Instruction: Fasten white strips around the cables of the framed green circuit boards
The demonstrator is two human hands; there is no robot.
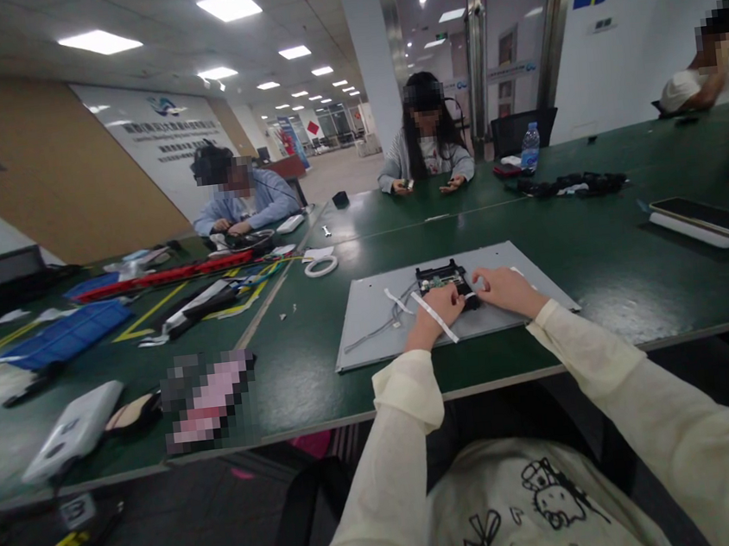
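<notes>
A pale grey flat panel [375, 311] lies on the table before me. On it sits a black plastic frame [453, 265] with a green circuit board [442, 281] inside. My left hand [441, 310] is at the frame's near side with its fingers closed; their tips are hidden. A white strip [432, 313], tape-like, lies across that hand. My right hand [508, 290] curls at the frame's right edge, thumb and finger drawn together. Between the hands a small white piece [469, 296] shows, too small to name. Thin grey cables [377, 334] trail left over the panel.
A roll of white tape [320, 266] lies beyond the panel, left. A blue tray [68, 333], a white device [74, 431] and a blurred pink item [215, 400] are further left. A phone [710, 215] lies right. Two people sit across the table, another far right.
</notes>
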